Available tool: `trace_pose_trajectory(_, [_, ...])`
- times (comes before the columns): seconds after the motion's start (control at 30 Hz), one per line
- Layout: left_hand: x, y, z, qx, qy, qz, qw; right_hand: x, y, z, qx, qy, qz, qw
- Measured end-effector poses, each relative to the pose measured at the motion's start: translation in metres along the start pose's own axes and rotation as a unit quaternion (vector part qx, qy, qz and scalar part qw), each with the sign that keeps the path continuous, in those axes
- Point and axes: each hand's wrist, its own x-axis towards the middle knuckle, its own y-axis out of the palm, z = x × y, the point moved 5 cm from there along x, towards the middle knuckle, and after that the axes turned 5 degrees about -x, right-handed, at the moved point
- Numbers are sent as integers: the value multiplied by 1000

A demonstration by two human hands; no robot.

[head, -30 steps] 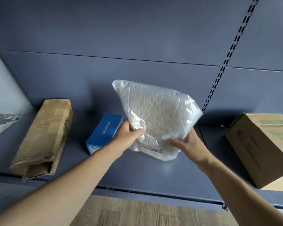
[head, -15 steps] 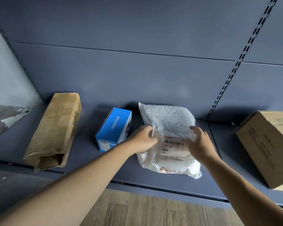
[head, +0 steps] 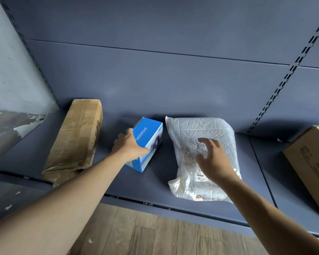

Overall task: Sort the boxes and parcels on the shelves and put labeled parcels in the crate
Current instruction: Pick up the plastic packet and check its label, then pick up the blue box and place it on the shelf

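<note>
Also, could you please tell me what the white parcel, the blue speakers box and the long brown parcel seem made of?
The white parcel looks like thin glossy plastic mailer bag: fine crinkles and sheen. The blue speakers box looks like smooth printed cardboard, with crisp folded edges. The long brown parcel is probably cardboard under shiny tape, dented and wrinkled.
</note>
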Motion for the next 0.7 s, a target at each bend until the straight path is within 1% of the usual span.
trace_pose_trajectory(0.17, [-3, -12, -19, -109, 69, -9, 992, 1, 1, 9, 13, -23, 2, 1000])
trace_pose_trajectory(0.27, [-7, -24, -27, -197, 102, -1, 975, 2, 3, 11, 26, -37, -3, 999])
trace_pose_trajectory(0.33, [-14, -34, -32, -263, 127, 20, 956, 3, 4, 10, 63, -40, -5, 997])
trace_pose_trajectory(0.4, [-23, -43, -37, -304, 145, 72, 939, 5, 4, 9, 133, -20, 10, 991])
trace_pose_trajectory(0.47, [-29, -47, -39, -310, 159, 117, 930, 5, 4, 9, 238, 15, 40, 970])
trace_pose_trajectory(0.53, [-33, -47, -40, -307, 166, 143, 926, 5, 3, 10, 327, 41, 57, 942])
trace_pose_trajectory(0.6, [-37, -45, -44, -315, 165, 163, 920, 5, 3, 10, 380, 51, 76, 920])
trace_pose_trajectory(0.7, [-40, -41, -51, -349, 164, 197, 901, 4, 0, 8, 424, 54, 108, 898])
